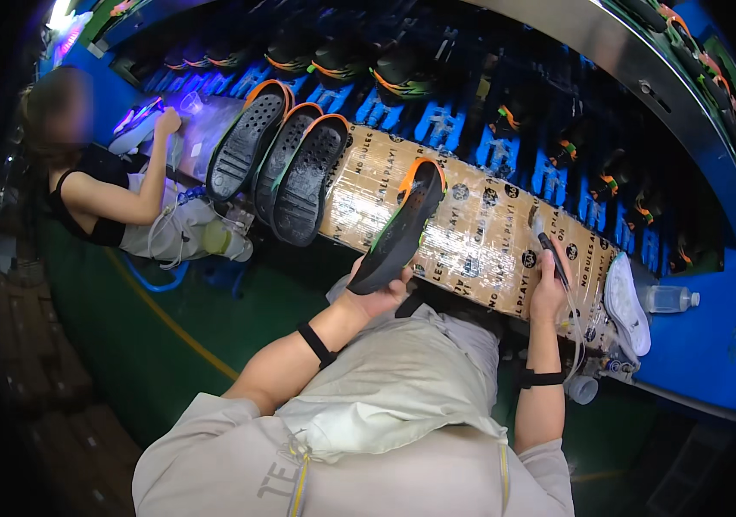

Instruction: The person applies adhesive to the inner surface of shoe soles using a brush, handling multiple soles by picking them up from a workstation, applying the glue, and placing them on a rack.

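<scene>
My left hand is closed round the heel end of a shoe sole, black with an orange and green rim. The sole is tilted, its orange-rimmed end pointing away from me over the worktop. In my right hand is a slim black-handled brush with a pale tip, gripped like a pen. A thin clear tube hangs from it along my forearm. The brush is well apart from the sole. To the left of the held sole, three more black soles lie side by side, hollow side up.
The worktop is covered with printed brown cardboard under shiny film. Behind it, a rack of blue holders carries several dark shoe uppers. A white sole-shaped piece and a clear bottle are at the right. A co-worker sits at the left.
</scene>
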Demonstrator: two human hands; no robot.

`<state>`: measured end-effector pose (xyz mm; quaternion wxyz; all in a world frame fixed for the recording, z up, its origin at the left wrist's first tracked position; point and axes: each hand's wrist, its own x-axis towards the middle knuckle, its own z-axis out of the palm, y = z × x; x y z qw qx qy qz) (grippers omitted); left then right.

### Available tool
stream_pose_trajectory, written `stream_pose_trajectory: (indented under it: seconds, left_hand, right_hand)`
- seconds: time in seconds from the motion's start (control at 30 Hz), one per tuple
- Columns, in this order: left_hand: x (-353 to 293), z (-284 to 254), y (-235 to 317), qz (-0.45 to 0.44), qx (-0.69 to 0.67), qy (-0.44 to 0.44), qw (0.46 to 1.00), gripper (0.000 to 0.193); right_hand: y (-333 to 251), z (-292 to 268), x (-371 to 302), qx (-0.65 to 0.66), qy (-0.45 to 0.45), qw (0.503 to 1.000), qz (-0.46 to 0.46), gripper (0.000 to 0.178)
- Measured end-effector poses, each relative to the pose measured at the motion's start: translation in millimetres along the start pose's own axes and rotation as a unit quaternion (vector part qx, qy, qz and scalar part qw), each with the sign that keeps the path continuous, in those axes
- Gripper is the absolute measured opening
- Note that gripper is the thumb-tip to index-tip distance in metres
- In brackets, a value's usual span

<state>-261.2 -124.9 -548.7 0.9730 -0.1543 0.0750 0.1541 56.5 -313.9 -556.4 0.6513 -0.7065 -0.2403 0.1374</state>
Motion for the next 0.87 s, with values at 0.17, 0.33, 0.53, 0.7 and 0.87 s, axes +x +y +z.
stream_pose_trajectory:
  seconds: [0.17,0.33,0.53,0.7,0.87]
  left_hand:
    - [-4.3,-11.9,-1.8,-0.008,0.038,0.0,0.999,0.076]
    - [-14.2,64.5,-33.1,-0.052,0.16,-0.054,0.984,0.103]
    - [-5.3,122.0,-13.8,-0.153,0.26,-0.116,0.946,0.091]
    - [52.4,314.3,-51.7,0.039,0.505,-0.187,0.842,0.086]
    - [130.4,383.5,-53.4,0.223,0.585,-0.17,0.761,0.09]
  right_hand:
    - [-3.3,5.2,-5.9,0.097,0.012,0.995,0.031,0.038]
    - [3.0,3.3,-4.4,0.029,0.033,0.999,-0.02,0.038]
    - [4.9,3.0,-2.7,0.022,0.007,0.999,-0.023,0.038]
    - [-5.0,2.1,-3.7,0.029,0.001,1.0,-0.012,0.038]
    - [25.2,4.6,2.9,0.037,0.011,0.998,-0.05,0.04]
